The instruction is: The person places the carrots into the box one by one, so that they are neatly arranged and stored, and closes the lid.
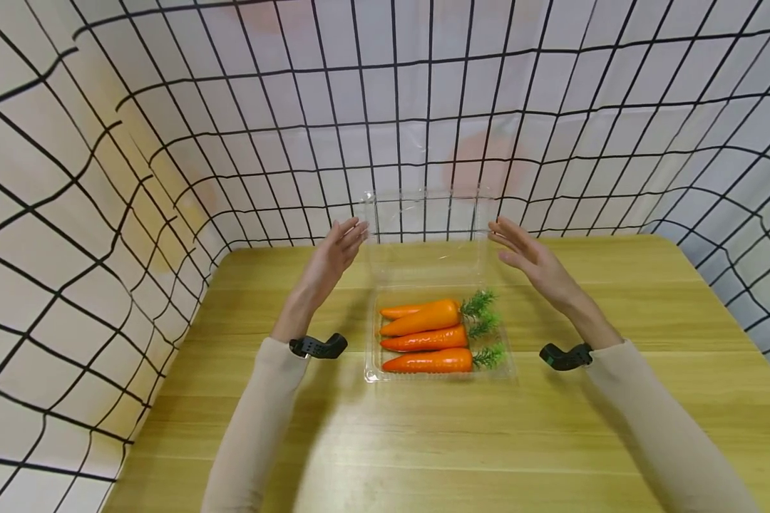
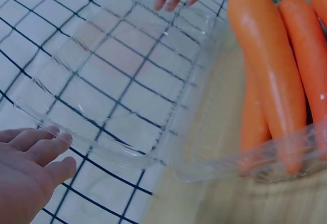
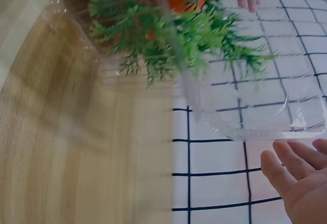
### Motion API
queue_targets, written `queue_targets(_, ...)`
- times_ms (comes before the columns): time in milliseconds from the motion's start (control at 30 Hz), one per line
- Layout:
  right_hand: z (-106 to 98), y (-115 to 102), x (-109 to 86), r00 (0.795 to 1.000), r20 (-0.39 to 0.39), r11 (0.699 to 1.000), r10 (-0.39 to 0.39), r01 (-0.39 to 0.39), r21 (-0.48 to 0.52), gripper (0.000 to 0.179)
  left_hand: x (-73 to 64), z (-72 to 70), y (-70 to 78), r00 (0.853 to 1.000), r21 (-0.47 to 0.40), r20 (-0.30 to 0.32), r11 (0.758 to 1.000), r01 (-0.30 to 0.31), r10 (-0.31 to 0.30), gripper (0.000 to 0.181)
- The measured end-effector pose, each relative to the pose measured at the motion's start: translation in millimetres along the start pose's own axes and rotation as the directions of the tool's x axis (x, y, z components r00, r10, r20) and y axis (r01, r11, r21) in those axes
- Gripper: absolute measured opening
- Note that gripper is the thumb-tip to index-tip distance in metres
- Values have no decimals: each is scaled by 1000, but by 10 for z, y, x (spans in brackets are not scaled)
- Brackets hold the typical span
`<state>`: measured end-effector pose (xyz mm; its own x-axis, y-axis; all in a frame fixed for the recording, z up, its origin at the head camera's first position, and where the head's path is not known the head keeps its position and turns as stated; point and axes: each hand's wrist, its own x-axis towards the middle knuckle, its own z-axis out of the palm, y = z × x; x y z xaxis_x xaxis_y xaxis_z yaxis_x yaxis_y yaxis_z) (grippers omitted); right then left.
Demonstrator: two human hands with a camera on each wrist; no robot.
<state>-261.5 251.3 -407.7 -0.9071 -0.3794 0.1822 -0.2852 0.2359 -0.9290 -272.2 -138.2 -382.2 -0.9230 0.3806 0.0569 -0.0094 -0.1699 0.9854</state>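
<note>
A clear plastic clamshell box (image 1: 373, 375) sits on the table with its lid (image 1: 426, 246) raised at the back. Inside its base lie several orange toy carrots (image 1: 423, 338), their green tops (image 1: 481, 324) toward the right. By the lid's left edge is my left hand (image 1: 335, 258), fingers extended and fingertips close to the plastic. On the opposite side, my right hand (image 1: 531, 262) has its fingers extended toward the lid's right edge. Whether either hand touches the lid I cannot tell. In the wrist views, the left fingers (image 2: 48, 150) and right fingers (image 3: 294, 160) grip nothing.
The wooden table (image 1: 417, 442) carries the box near its back edge. Behind and beside it hangs white cloth with a black grid (image 1: 282, 142). Each wrist wears a black band, the left band (image 1: 319, 347) and the right band (image 1: 566, 357).
</note>
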Motion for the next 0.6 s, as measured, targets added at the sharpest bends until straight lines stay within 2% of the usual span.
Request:
queue_targets(167, 10, -106, -79, 994, -23, 993, -106, 107, 48, 63, -98, 31, 83, 999, 2, 8, 999, -32, 32, 63)
queue_targets(300, 1, -191, -135, 987, -26, 984, -158, 159, 75, 61, -184, 56, 126, 997, 14, 18, 997, -77, 77, 60)
queue_targets(433, -3, -268, -175, 983, -28, 979, -183, 185, 81, 60, -262, 77, 157, 991, 57, 33, 989, -135, 133, 58)
queue_targets(600, -6, -337, -233, 980, -45, 979, -192, 194, 55, 58, -334, 111, 185, 987, 110, 37, 981, -160, 157, 58)
